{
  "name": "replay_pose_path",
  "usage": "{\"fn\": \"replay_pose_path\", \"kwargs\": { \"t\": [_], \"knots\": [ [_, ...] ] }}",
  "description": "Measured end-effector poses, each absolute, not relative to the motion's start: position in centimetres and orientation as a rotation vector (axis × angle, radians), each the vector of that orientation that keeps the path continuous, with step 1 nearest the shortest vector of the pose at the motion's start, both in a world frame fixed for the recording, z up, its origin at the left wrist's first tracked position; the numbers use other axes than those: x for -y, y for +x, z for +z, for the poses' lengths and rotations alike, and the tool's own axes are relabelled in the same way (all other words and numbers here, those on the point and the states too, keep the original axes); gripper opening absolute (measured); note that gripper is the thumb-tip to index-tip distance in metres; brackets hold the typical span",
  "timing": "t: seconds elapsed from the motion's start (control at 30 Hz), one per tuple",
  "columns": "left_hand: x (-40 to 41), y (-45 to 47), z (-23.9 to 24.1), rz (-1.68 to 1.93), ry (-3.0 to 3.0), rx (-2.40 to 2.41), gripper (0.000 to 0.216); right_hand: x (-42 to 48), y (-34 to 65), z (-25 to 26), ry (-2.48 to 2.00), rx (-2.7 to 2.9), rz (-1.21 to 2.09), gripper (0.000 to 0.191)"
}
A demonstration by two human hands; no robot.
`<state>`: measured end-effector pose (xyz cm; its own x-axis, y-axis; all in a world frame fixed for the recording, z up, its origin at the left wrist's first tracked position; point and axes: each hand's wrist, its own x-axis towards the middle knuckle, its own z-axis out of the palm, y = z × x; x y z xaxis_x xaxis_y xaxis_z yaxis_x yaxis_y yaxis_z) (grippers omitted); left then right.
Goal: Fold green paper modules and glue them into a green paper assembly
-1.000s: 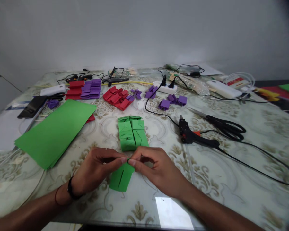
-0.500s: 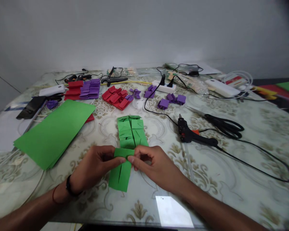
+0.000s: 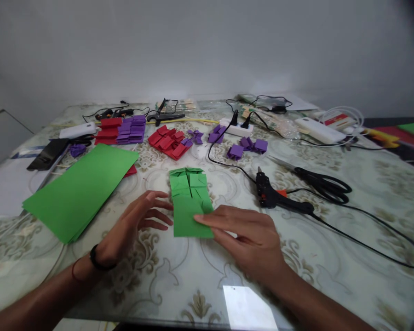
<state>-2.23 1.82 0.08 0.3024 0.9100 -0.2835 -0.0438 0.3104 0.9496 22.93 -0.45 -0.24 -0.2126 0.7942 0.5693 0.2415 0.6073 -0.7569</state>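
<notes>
My right hand (image 3: 250,232) pinches a flat green paper piece (image 3: 186,221) by its right edge, thumb below and fingers on top. Just left of that paper, my left hand (image 3: 136,220) is open with its fingers apart, holding nothing. Several folded green paper pieces (image 3: 189,180) lie right behind the held one, which partly covers them. A stack of green paper sheets (image 3: 86,188) rests farther left on the patterned table.
A black glue gun (image 3: 279,195) and black-handled scissors (image 3: 317,181) lie to the right, with a cord looping around. Folded red paper pieces (image 3: 167,141) and purple paper pieces (image 3: 235,152) sit farther back. A white power strip (image 3: 236,128) and a phone (image 3: 48,154) are there too.
The green piece has turned in my grip and now shows a plain face with its edge toward me. My left hand has let go and moved left; my right hand moved to its right edge.
</notes>
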Motion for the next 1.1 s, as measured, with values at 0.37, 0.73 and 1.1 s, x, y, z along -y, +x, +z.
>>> {"fn": "replay_pose_path", "kwargs": {
  "t": [0.37,0.73,1.1],
  "knots": [
    [-1.7,-1.4,0.1,0.858,1.095,-0.988,0.027,0.6,22.0,-0.6,-0.924,1.9,0.829,0.032],
    [-0.3,-0.8,0.1,0.814,1.286,-0.998,0.016,0.1,21.2,-1.8,-1.086,1.376,1.451,0.018],
    [-0.4,-1.8,1.0,0.742,1.61,-1.006,0.02,0.3,21.9,-0.2,-1.059,1.553,1.347,0.012]
  ]
}}
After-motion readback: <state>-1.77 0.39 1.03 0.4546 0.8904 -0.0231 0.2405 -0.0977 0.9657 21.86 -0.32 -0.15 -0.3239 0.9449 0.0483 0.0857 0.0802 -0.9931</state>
